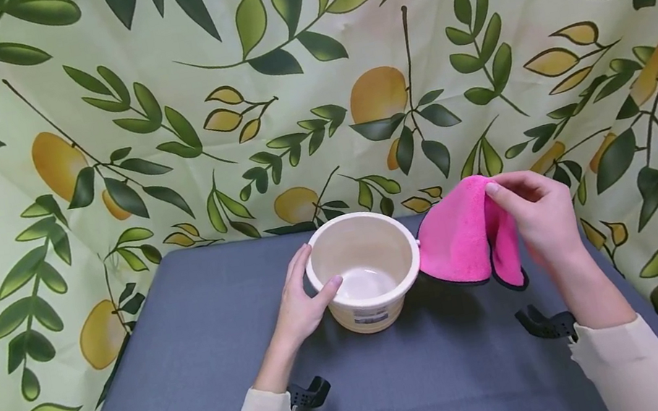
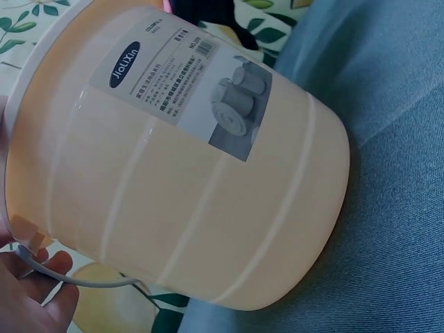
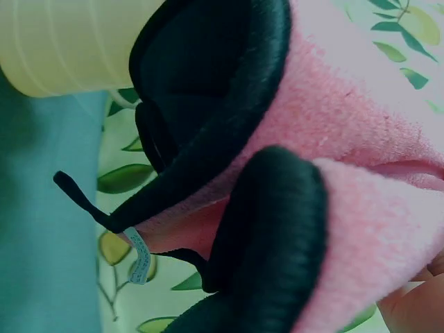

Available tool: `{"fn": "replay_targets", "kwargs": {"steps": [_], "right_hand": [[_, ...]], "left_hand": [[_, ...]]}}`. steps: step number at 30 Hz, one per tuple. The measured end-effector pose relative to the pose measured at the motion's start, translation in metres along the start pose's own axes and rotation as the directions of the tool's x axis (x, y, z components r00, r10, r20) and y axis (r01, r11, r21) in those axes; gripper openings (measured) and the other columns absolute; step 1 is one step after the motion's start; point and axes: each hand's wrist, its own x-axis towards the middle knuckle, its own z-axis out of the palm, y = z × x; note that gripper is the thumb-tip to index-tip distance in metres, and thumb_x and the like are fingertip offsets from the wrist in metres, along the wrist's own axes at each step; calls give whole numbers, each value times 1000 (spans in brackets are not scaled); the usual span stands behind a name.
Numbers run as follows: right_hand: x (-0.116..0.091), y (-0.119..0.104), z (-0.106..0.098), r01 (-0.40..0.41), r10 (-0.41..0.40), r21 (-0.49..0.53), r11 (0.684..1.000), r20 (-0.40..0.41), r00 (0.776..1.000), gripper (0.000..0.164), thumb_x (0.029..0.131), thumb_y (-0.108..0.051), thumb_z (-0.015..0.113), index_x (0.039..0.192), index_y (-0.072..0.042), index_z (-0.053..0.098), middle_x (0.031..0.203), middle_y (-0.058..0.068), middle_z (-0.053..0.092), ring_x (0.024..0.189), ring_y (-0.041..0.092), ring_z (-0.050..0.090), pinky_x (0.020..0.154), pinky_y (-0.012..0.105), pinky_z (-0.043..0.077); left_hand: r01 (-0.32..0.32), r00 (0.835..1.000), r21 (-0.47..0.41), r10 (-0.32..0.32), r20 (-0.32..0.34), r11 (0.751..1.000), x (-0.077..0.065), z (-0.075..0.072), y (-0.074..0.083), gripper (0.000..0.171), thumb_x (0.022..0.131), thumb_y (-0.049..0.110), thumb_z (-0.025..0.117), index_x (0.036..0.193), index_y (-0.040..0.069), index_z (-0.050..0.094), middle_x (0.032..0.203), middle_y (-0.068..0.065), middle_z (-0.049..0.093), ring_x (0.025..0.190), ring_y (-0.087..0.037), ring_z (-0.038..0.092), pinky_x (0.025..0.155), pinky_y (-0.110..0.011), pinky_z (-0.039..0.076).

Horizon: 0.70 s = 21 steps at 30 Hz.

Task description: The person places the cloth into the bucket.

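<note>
A small cream plastic bucket (image 1: 361, 240) with a white rim stands upright on the table in the head view, its inside bare. My left hand (image 1: 300, 306) grips its left rim, thumb over the edge and fingers along the outer wall. The left wrist view shows its printed label (image 2: 173, 90) and a thin grey handle (image 2: 90, 283) by my fingers. To the right of the bucket, my right hand (image 1: 542, 215) pinches a bright pink cloth (image 1: 454, 242) by its top, so it hangs in folds. Its dark edging (image 3: 277, 229), hanging loop and small tag show in the right wrist view.
A blue-grey cloth covers the table (image 1: 187, 377). Behind and at both sides hangs a curtain (image 1: 309, 91) printed with leaves and orange fruit. Black wrist mounts (image 1: 311, 393) stick out near both cuffs.
</note>
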Motion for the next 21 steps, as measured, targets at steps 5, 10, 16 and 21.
{"fn": "replay_targets", "kwargs": {"steps": [5, 10, 16, 21], "right_hand": [[9, -15, 5, 53, -53, 43, 998, 0, 999, 30, 81, -8, 75, 105, 9, 67, 90, 9, 67, 80, 18, 60, 64, 19, 50], [16, -30, 14, 101, -104, 103, 990, 25, 994, 30, 81, -7, 75, 104, 10, 67, 92, 12, 66, 80, 20, 61, 65, 22, 50], [19, -39, 29, 133, -146, 162, 978, 71, 987, 28, 81, -3, 74, 103, 12, 66, 90, 11, 67, 78, 20, 61, 66, 22, 50], [20, -45, 44, 164, -189, 175, 971, 137, 972, 25, 82, -1, 72, 102, 12, 67, 89, 11, 69, 76, 20, 61, 66, 23, 49]], "left_hand": [[7, 1000, 5, -7, -1, 1000, 0, 0, -1, 81, 81, 48, 71, 147, 17, 36, 151, 1, 31, 139, -18, 29, 111, -47, 24], [9, 1000, 16, -9, 18, 1000, 0, -2, 0, 82, 81, 49, 70, 149, 19, 33, 153, 2, 29, 139, -18, 28, 111, -49, 24], [-5, 998, 18, 4, 63, 1000, -1, -7, -1, 83, 81, 47, 70, 150, 20, 31, 155, -1, 26, 141, -19, 25, 111, -52, 22], [-6, 996, 3, 6, 87, 1000, 0, -10, 0, 84, 80, 46, 71, 149, 21, 31, 155, -3, 26, 141, -20, 25, 110, -55, 22]]}}
